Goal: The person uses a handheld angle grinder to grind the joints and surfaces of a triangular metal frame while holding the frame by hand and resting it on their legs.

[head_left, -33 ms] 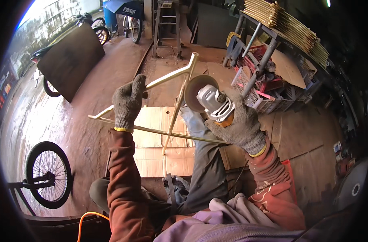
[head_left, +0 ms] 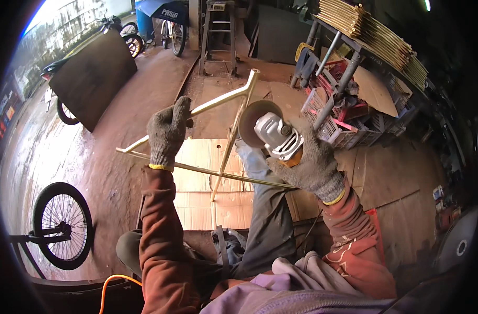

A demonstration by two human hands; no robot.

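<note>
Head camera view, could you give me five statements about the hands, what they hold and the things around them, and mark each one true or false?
1. The left hand grips the gold metal frame. True.
2. The right hand holds a hammer. False: it holds an angle grinder.
3. Both hands are bare. False: both wear grey gloves.
4. A black-tyred wheel is at the picture's lower left. True.
5. The stepladder lies on its side. False: it stands upright.

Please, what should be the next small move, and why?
Perhaps the right hand should ease the grinder lightly along the slanted tube: the grinder's disc appears right beside that tube, and the left hand grips the gold frame.
</note>
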